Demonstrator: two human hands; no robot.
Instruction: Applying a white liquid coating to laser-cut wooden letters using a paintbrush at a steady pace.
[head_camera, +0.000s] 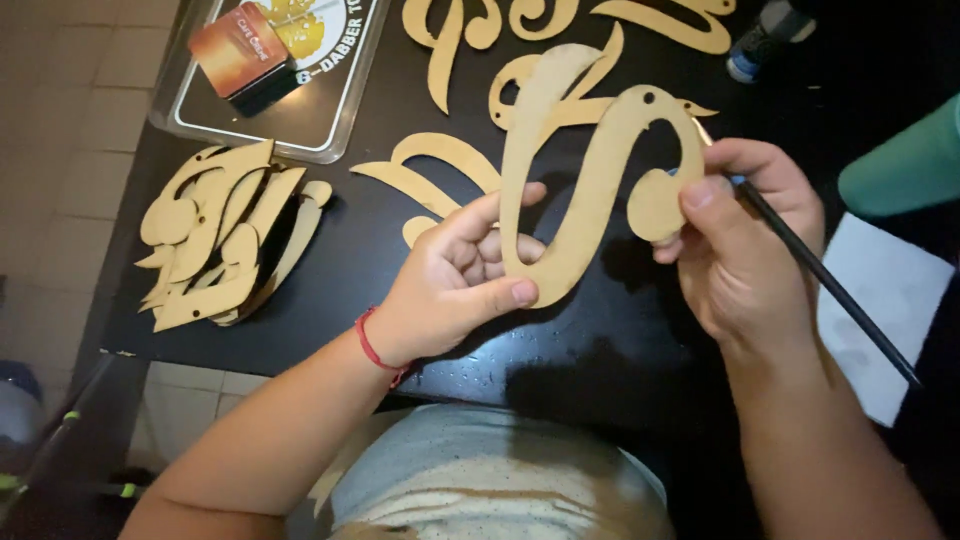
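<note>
Head view: a curly, tan, flat wooden cut-out (585, 190) is held lifted off the black table (400, 270), pinched at its lower curve by the left hand (455, 285). Its upper loop is steadied by the right hand (740, 240), which also grips a thin black brush (830, 285), so the edge is presented to the tip

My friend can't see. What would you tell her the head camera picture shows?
Two hands hold up a curly wooden cutout over a black table: the left hand grips its bottom curve, the right hand pinches its side and also holds a thin black brush. More cutouts lie stacked to the left.
</note>
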